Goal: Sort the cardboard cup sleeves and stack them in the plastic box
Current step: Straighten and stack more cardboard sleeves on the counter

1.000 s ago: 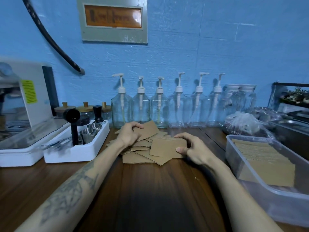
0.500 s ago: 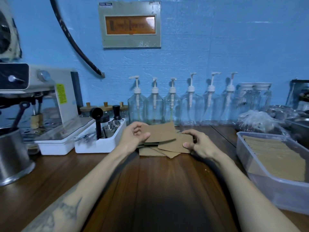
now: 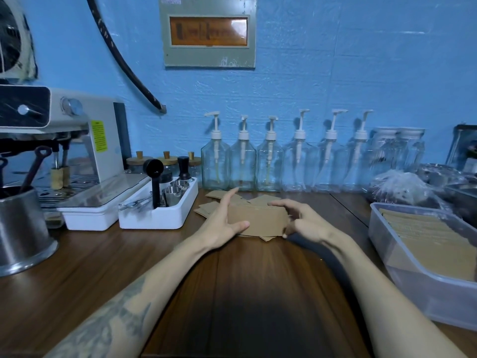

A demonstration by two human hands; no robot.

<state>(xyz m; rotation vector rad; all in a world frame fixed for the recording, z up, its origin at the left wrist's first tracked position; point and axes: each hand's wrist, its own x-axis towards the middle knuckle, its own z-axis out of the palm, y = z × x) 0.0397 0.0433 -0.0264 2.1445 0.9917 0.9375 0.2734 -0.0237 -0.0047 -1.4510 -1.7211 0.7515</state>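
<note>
Cardboard sleeves (image 3: 258, 218) lay piled mid-counter on dark wood (image 3: 258, 293), blue wall (image 3: 361, 73) behind. Espresso machine (image 3: 77, 140) at 9 o'clock. Left hand (image 3: 224, 220), fingers spread, and right hand (image 3: 304, 220), fingers curled, held the top sleeve between them. Plastic box (image 3: 402, 275) of stacked sleeves sat at 3 o'clock.

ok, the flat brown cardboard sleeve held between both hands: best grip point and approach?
Pinch the flat brown cardboard sleeve at its short ends, one hand from each side, as the left hand and right hand sit now. It is long, thin and flat, so end grips probably avoid bending it.
</note>
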